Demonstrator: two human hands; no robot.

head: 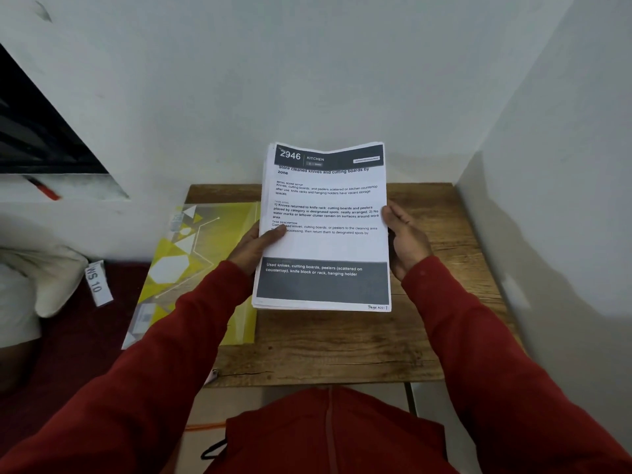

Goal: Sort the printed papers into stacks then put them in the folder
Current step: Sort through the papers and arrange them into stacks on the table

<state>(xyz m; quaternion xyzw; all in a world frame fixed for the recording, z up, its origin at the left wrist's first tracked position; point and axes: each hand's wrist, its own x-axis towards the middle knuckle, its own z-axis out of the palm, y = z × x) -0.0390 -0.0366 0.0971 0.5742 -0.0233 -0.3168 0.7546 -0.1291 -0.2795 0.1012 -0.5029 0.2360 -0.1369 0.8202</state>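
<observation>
A stack of printed papers (pixel 325 244) is held up above the small wooden table (pixel 342 343); its top sheet reads "2946 KITCHEN" on a dark header. My left hand (pixel 254 246) grips the stack's left edge, with the thumb lying on the top page. My right hand (pixel 405 241) presses flat against the stack's right edge, fingers straight. A yellow plastic folder (pixel 191 268) with white geometric shapes lies on the table's left side, overhanging its left edge.
White walls close in behind and to the right of the table. A dark red bed surface (pixel 68 336) with a white pillow (pixel 51 275) and a tag reading "WS 10" (pixel 97 282) lies to the left. A dark window frame (pixel 34 131) is at the upper left.
</observation>
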